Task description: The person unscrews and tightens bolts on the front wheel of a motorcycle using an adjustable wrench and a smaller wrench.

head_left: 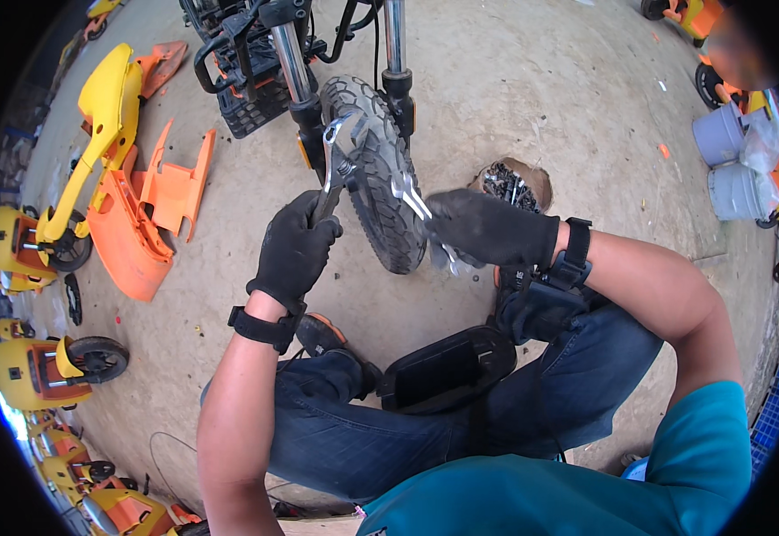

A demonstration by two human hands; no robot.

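Note:
My left hand (296,246), in a black glove, is closed round the handle of a metal wrench (328,183). The wrench points up beside the front wheel's axle end (348,170). My right hand (488,228), also gloved and slightly blurred, grips a silver open-ended wrench (410,195). Its jaw faces the right side of the tyre, and another silver end (452,261) shows below the fingers. Whether either tool touches the axle I cannot tell. Between my hands stands the knobby black tyre (385,210), held in a fork with chrome tubes (293,67).
A small open box of bolts (510,185) sits right of the wheel. Between my legs lies a black oblong case (448,366). Yellow panels (108,107) and orange panels (126,237) lie at left, near several yellow scooters (28,371). Buckets (733,192) stand at right.

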